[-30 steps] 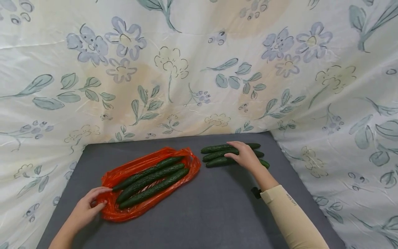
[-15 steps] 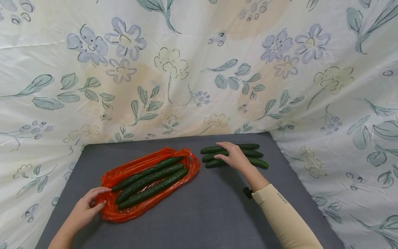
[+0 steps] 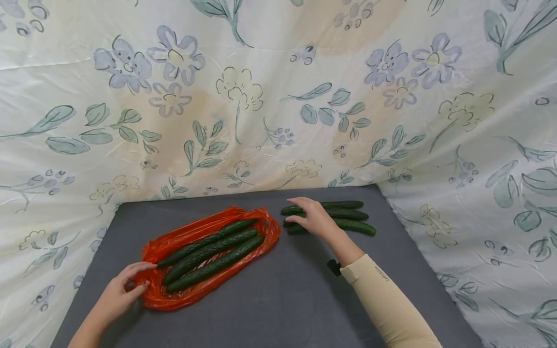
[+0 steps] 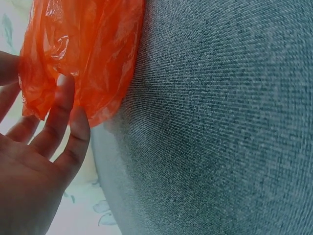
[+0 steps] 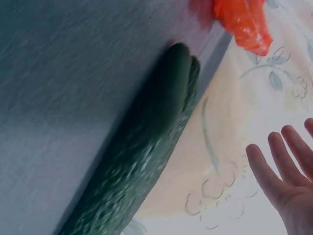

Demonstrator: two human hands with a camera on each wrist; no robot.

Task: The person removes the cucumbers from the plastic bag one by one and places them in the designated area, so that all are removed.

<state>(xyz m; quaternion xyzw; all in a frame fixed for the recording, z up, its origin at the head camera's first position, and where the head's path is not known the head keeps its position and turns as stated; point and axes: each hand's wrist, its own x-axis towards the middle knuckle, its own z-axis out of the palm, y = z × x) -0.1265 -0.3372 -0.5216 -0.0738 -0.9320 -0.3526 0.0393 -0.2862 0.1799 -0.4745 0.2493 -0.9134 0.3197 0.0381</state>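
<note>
Three dark green cucumbers [image 3: 212, 252] lie side by side in a crinkled red plastic bag [image 3: 174, 302] on the left of the table. My left hand [image 3: 119, 290] rests at the bag's near left end; its fingers and thumb are spread and touch the plastic. In the left wrist view the fingertips [image 4: 63, 88] lie against the bag [image 4: 107, 54]. Three more cucumbers [image 3: 348, 213] lie in a row at the back right. Over their left ends is my right hand [image 3: 314, 218], fingers spread, nothing in its grasp. The right wrist view shows a cucumber [image 5: 142, 137] beside that hand [image 5: 293, 181].
A dark grey cloth surface [image 3: 261, 299] covers the table. Flower-printed fabric [image 3: 270, 121] hangs behind it and along both sides. Between the bag's right end and the right-hand cucumbers is a narrow strip of grey cloth.
My right hand has slid left over the cucumbers, from their middle to their left ends. The cucumbers, the bag and my left hand stay in place.
</note>
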